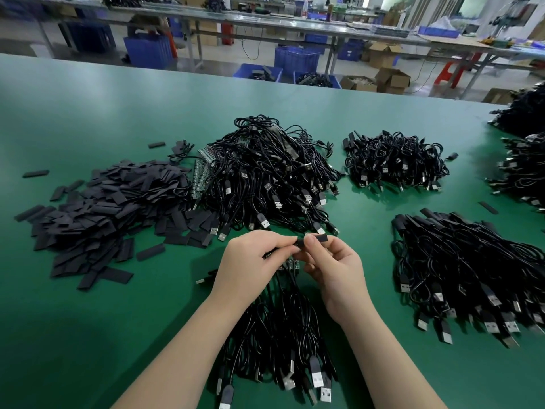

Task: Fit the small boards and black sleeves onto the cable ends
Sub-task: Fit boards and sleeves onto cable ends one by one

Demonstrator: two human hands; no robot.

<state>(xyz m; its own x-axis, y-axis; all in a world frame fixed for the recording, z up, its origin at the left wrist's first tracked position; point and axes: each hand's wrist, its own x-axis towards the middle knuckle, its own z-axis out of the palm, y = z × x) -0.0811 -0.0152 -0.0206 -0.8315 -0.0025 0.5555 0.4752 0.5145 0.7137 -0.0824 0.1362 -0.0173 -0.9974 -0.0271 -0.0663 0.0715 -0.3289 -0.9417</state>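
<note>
Both hands meet just above the green worktop, over a loose bundle of cables lying between the forearms. The right hand pinches a black sleeve between thumb and forefinger, its grip clamped on the sleeve's near end. The left hand has its fingers curled round a cable end, and what looks like a small green board shows just below the fingertips, though it is partly hidden. The sleeve touches the left fingertips. To the left lies a heap of loose sleeves; beyond the hands is a large cable pile with strips of boards at its left edge. To the right sits a sleeved cable pile.
</note>
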